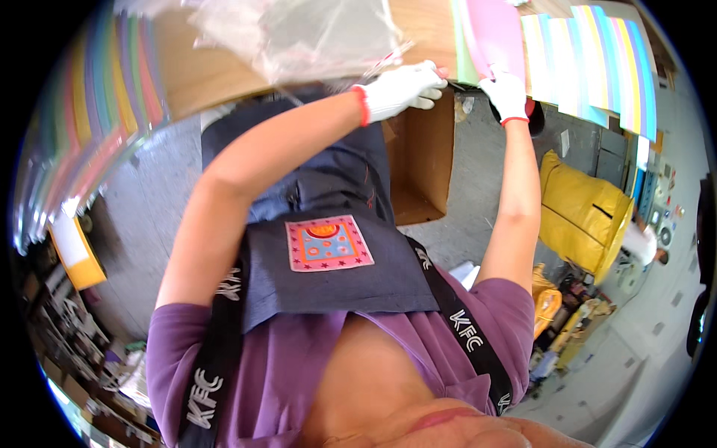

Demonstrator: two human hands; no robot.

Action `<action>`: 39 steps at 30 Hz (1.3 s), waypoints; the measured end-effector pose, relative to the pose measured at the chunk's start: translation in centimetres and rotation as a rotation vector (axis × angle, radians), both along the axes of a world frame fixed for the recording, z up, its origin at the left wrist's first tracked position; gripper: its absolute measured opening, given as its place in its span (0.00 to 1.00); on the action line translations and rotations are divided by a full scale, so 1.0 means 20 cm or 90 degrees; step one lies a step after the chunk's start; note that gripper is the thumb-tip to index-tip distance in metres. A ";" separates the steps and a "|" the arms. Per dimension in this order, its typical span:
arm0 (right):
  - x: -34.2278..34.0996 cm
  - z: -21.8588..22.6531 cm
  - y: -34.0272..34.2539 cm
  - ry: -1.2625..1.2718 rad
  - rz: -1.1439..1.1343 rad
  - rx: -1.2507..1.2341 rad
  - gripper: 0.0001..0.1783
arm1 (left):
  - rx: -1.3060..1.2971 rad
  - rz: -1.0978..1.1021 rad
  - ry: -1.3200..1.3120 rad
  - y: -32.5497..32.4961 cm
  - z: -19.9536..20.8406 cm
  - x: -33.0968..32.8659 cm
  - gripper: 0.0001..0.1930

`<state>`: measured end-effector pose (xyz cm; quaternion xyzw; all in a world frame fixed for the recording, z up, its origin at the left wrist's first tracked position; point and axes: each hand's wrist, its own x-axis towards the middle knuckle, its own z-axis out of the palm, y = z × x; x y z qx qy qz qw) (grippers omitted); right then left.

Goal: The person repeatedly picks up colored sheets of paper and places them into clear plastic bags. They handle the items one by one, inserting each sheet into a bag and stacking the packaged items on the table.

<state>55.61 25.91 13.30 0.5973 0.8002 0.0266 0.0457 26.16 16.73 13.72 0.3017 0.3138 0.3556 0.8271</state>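
Observation:
My left hand (pixel 407 91), in a white glove with a red cuff, hovers at the table's near edge. Its fingers reach to the right, slightly bent and apart, and I see nothing in them. Just left of it lie clear plastic bags (pixel 321 37), one with a grey patch showing through. My right hand (pixel 506 93), gloved the same way, has its fingers closed on the near end of a pink sheet (pixel 496 33). A pale green sheet (pixel 464 45) shows along the pink one's left side; how many sheets are gripped is hidden.
Fanned stacks of coloured sheets (pixel 590 63) lie at the right; more striped, plastic-covered stacks (pixel 112 75) line the left. A cardboard box (pixel 422 160) stands below the wooden table (pixel 202 67). A yellow sack (pixel 582 216) sits on the floor at right, with another person (pixel 640 243) beyond.

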 end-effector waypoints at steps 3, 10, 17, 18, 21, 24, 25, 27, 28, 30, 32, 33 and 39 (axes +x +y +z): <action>-0.06 0.11 -0.04 0.037 0.019 0.002 0.19 | -0.163 -0.026 -0.126 0.23 -0.16 0.39 0.29; -0.11 0.14 -0.11 0.169 -0.070 0.009 0.27 | -0.284 0.101 -0.075 0.39 -0.01 0.72 0.42; 0.17 -0.18 -0.20 1.369 -0.634 -0.345 0.39 | -0.376 0.106 -0.128 0.46 -0.04 0.74 0.37; 0.16 -0.21 -0.16 1.491 -0.625 -0.268 0.43 | -0.390 0.124 -0.106 0.47 -0.03 0.75 0.35; 0.12 -0.18 -0.07 1.677 -0.675 -0.125 0.49 | -0.234 0.097 -0.138 0.39 -0.13 0.64 0.30; 0.15 -0.16 0.00 1.617 -0.615 -0.140 0.35 | 0.247 0.022 0.353 0.18 0.05 0.37 0.32; 0.16 -0.14 0.02 1.592 -0.583 -0.213 0.29 | 0.496 0.076 0.583 0.10 0.01 0.23 0.33; 0.25 -0.26 0.09 1.503 -0.569 -0.205 0.23 | 0.711 0.185 0.837 -0.01 -0.08 -0.05 0.36; 0.25 -0.29 0.10 1.447 -0.566 -0.163 0.21 | 0.645 0.198 0.967 -0.05 -0.11 -0.17 0.36; 0.26 -0.33 0.14 1.457 -0.535 -0.115 0.20 | 0.602 0.188 1.239 -0.09 -0.27 -0.40 0.34; 0.26 -0.33 0.13 1.460 -0.454 -0.094 0.19 | 0.673 0.040 1.275 -0.05 -0.22 -0.58 0.34; 0.24 -0.29 0.11 1.462 -0.384 -0.106 0.19 | 0.778 0.032 1.260 0.00 -0.22 -0.70 0.33; 0.02 0.10 -0.31 1.465 -0.319 -0.110 0.21 | 0.757 -0.055 1.127 0.23 -0.13 -1.13 0.25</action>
